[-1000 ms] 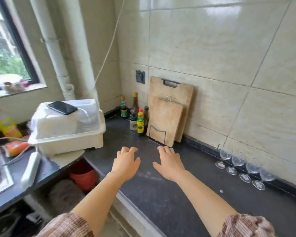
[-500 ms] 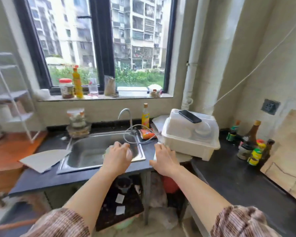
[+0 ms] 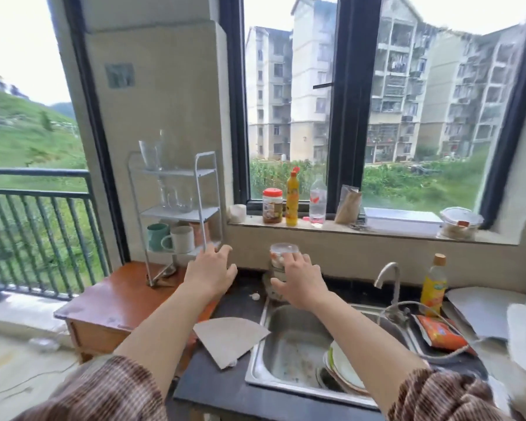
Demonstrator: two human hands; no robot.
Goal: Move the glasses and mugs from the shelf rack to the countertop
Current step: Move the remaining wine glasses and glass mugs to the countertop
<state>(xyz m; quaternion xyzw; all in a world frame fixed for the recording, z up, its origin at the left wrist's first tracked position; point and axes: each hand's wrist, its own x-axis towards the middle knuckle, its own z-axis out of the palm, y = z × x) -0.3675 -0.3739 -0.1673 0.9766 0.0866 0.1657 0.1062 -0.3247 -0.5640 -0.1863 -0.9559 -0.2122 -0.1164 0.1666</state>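
Note:
A white wire shelf rack (image 3: 205, 189) stands on a small wooden table (image 3: 113, 302) left of the sink. Its top tier holds a clear glass (image 3: 150, 153). The middle tier carries clear glasses (image 3: 178, 194). On the bottom tier sit a green mug (image 3: 157, 236), a white mug (image 3: 180, 239) and a brownish mug (image 3: 198, 233) behind them. My left hand (image 3: 210, 271) reaches out with spread fingers just right of the rack's bottom tier, holding nothing. My right hand (image 3: 299, 282) is stretched forward, empty, in front of stacked jars (image 3: 281, 255).
A steel sink (image 3: 286, 357) with plates lies below my right arm, a tap (image 3: 389, 279) behind it. A grey paper sheet (image 3: 230, 338) lies on the dark countertop (image 3: 225, 396). Bottles and jars line the window sill (image 3: 362, 230). A balcony railing (image 3: 34, 226) stands at left.
My view has swung left from the corner with the cutting boards and wine glasses, past the sink, to the shelf rack. Both hands stay empty and now reach toward the rack.

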